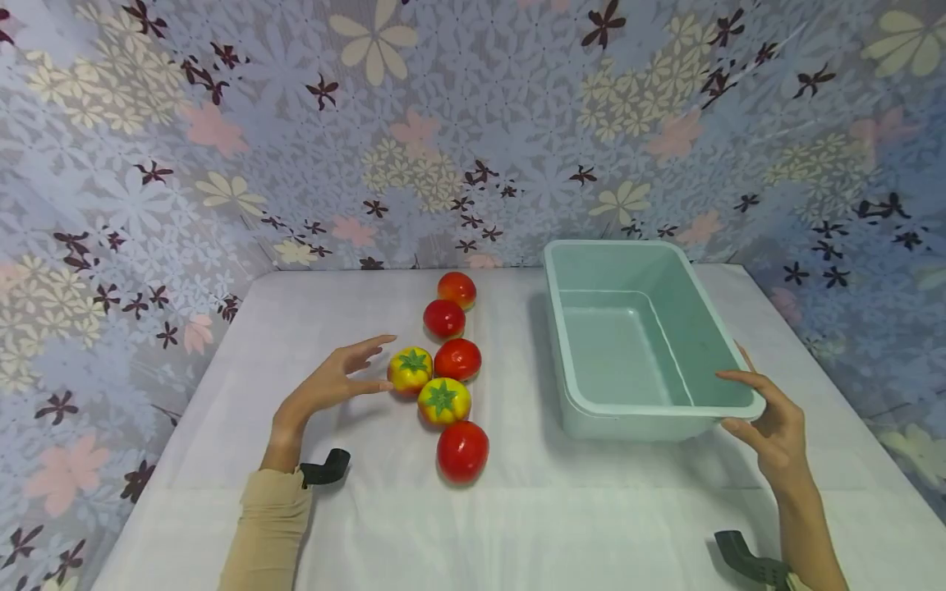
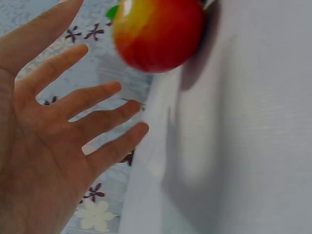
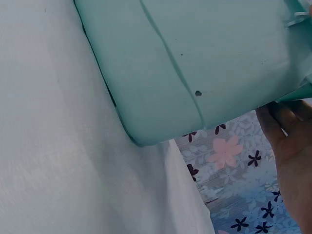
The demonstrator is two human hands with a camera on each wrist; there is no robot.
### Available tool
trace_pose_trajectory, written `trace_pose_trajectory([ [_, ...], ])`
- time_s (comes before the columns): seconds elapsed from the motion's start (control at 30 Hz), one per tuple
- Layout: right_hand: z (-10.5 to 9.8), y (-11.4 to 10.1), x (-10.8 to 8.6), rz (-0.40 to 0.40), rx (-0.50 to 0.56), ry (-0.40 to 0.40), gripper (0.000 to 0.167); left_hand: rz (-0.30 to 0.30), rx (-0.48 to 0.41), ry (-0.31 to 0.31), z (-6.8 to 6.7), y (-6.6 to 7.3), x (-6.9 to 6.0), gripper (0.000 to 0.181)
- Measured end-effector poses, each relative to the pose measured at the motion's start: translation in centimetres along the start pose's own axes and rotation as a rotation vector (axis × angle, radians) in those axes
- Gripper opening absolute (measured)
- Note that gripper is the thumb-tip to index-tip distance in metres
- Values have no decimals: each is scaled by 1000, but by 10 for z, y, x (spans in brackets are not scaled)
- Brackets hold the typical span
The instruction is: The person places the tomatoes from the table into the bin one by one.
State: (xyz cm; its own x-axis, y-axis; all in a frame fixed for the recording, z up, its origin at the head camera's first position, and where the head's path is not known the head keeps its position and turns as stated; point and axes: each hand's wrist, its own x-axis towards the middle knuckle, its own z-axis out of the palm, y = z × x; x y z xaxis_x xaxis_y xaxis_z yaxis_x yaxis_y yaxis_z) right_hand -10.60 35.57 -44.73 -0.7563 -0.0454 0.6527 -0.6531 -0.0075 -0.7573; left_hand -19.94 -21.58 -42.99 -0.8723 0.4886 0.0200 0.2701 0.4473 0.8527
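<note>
My left hand [image 1: 328, 386] is held with spread, relaxed fingers just left of a yellow-and-red toy tomato [image 1: 410, 371] with a green leafy top. Its thumb tip comes up to that tomato; whether they touch I cannot tell. In the left wrist view the palm [image 2: 46, 141] shows nothing in it, and the tomato [image 2: 158, 31] hangs at the top of the picture. At the near right corner of a pale green plastic basin [image 1: 628, 410], my right hand [image 1: 776, 423] grips the rim, index finger over it and thumb outside. The right wrist view shows the basin's outer wall [image 3: 161, 63].
Several other tomatoes form a rough column mid-table: a second leafy yellow one [image 1: 444, 401], a red one [image 1: 462, 452] nearest me, and red ones [image 1: 444, 318] farther back. White cloth [image 1: 517, 525] covers the table. Floral fabric [image 1: 473, 123] stands behind and along the sides.
</note>
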Motion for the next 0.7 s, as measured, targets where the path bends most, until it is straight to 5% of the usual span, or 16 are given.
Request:
trace_pose_trajectory([
  [0.33, 1, 4, -1, -51, 57, 18, 47, 60, -117, -47, 11, -14, 6, 71],
  [0.7, 4, 8, -2, -57, 67, 53, 46, 77, -79, 7, 22, -23, 14, 61],
])
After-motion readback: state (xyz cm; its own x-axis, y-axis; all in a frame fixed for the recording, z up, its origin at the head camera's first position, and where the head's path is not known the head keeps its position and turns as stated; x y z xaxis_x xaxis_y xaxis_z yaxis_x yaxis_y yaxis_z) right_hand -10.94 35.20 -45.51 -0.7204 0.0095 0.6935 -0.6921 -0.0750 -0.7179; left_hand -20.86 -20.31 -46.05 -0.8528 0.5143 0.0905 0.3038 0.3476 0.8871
